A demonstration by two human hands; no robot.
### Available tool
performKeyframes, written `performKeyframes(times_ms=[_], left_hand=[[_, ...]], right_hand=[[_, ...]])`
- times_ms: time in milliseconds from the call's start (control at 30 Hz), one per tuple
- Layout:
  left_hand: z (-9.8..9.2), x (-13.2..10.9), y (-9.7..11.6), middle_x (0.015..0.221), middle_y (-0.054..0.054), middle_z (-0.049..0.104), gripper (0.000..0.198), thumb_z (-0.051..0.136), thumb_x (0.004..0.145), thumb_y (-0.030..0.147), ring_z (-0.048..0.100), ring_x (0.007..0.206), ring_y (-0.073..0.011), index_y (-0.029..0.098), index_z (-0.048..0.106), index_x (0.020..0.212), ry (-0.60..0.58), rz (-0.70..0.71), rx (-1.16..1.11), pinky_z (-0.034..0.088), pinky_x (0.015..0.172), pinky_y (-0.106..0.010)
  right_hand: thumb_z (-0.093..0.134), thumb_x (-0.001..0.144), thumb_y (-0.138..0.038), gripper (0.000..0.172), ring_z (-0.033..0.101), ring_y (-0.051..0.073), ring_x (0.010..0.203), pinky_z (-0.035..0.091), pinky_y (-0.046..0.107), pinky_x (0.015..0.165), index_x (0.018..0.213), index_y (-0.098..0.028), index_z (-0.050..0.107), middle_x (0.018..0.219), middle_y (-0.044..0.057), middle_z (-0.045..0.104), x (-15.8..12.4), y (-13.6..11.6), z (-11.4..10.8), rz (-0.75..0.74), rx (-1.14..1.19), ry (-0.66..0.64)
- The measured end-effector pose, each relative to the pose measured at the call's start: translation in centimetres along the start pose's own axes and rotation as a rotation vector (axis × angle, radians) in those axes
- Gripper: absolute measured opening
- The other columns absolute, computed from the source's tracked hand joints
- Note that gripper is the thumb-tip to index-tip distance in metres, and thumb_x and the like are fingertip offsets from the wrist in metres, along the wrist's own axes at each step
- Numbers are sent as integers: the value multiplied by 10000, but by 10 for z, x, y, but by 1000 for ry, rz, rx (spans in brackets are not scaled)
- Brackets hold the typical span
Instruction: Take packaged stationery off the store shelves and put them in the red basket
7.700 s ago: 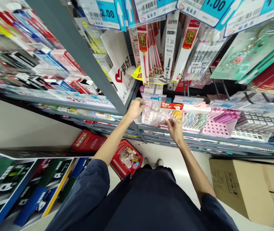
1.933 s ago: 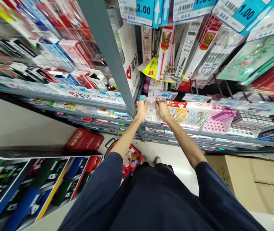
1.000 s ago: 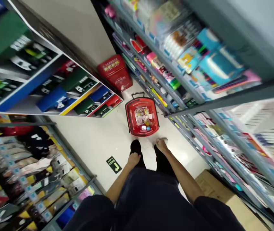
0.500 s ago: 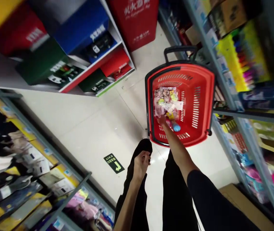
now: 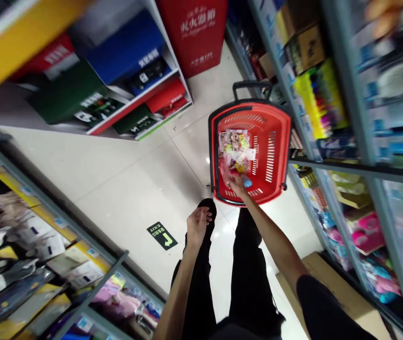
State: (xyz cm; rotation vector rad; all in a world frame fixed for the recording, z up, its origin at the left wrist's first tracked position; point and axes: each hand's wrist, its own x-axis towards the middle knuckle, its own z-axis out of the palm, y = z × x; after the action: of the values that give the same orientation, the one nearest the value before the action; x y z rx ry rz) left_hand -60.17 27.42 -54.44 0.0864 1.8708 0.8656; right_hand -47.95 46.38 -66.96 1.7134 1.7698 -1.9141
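Observation:
My right hand (image 5: 239, 185) reaches over the near rim of a red plastic shopping basket (image 5: 270, 156) and grips it there, with the basket seemingly lifted off the floor. Inside lies a heap of small colourful packets (image 5: 234, 153), and a small blue item (image 5: 247, 182) sits by my fingers. My left hand (image 5: 197, 225) hangs apart from the basket, holding nothing, its fingers loosely spread. It is in front of my black trouser leg (image 5: 249, 283) and a black shoe (image 5: 206, 208).
A tall red box (image 5: 194, 33) and a coloured display stand (image 5: 98, 61) stand beyond the tiled floor (image 5: 127, 189). Stocked shelves (image 5: 314, 108) run along the right, and others (image 5: 46, 236) along the lower left. A green exit sign (image 5: 162, 235) marks the floor. A cardboard box (image 5: 332, 293) lies lower right.
My view has swung from the shelf down to the aisle. Both hands have left the shelf, my right hand has taken the basket, and the basket has risen from the floor.

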Motion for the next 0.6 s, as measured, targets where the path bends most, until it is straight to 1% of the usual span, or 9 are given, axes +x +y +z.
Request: performKeyframes(times_ms=[67, 100, 167, 233, 333, 433, 500, 567, 600], left_hand=[[7, -14, 37, 931, -139, 762, 539, 570, 910, 612, 718, 787, -192, 110, 708, 1051, -45, 41, -12, 570, 671, -288], [12, -24, 60, 996, -161, 766, 557, 590, 896, 617, 729, 849, -207, 101, 714, 1067, -83, 62, -15, 582, 717, -301], [24, -51, 113, 1126, -182, 756, 581, 624, 877, 617, 735, 971, -233, 99, 718, 1121, -192, 121, -48, 597, 809, -333], [36, -91, 172, 1175, -163, 753, 565, 655, 867, 596, 734, 1019, -239, 121, 722, 1165, -325, 217, -125, 599, 872, -359], [52, -172, 258, 1069, -109, 787, 476, 734, 824, 536, 746, 916, -216, 141, 765, 1087, -475, 378, -182, 604, 878, -358], [70, -261, 328, 913, -72, 794, 420, 774, 787, 505, 733, 779, -202, 138, 795, 990, -575, 506, -68, 612, 750, -323], [89, -319, 366, 854, -47, 784, 390, 761, 800, 494, 713, 714, -189, 147, 804, 972, -673, 612, 43, 591, 660, -293], [119, -375, 397, 820, -27, 774, 346, 744, 821, 472, 689, 676, -170, 156, 812, 945, -785, 754, 141, 567, 622, -270], [137, -401, 408, 814, -22, 770, 328, 739, 828, 461, 678, 666, -162, 158, 815, 930, -844, 827, 180, 561, 617, -263]], right_hand=[[557, 923, -654, 536, 645, 151, 694, 541, 263, 628, 1027, -140, 668, 805, 23, 691, -70, -32, -26, -10, 64, 24], [547, 895, -702, 581, 635, 150, 664, 524, 254, 598, 1025, -148, 670, 780, 17, 685, -108, -50, -40, -22, 101, 40], [556, 869, -725, 604, 619, 143, 640, 509, 251, 581, 1083, -172, 672, 809, 14, 693, -185, -92, -68, -68, 216, 76], [592, 874, -682, 554, 599, 135, 633, 508, 256, 598, 1139, -203, 679, 852, 12, 700, -259, -138, -97, -142, 354, 102], [649, 876, -606, 452, 587, 136, 641, 520, 272, 630, 1125, -233, 708, 864, 10, 704, -361, -202, -142, -253, 471, 168], [674, 875, -562, 380, 637, 158, 708, 548, 295, 686, 1071, -243, 735, 882, 19, 724, -450, -248, -193, -332, 470, 276], [691, 872, -530, 353, 680, 182, 830, 565, 320, 784, 1079, -248, 737, 975, 34, 746, -503, -267, -234, -417, 436, 399], [720, 850, -512, 365, 689, 199, 938, 565, 338, 862, 1098, -245, 726, 1072, 47, 747, -554, -276, -279, -512, 429, 574], [735, 834, -514, 374, 688, 200, 942, 567, 337, 863, 1086, -237, 721, 1069, 49, 746, -578, -276, -302, -550, 447, 661]])
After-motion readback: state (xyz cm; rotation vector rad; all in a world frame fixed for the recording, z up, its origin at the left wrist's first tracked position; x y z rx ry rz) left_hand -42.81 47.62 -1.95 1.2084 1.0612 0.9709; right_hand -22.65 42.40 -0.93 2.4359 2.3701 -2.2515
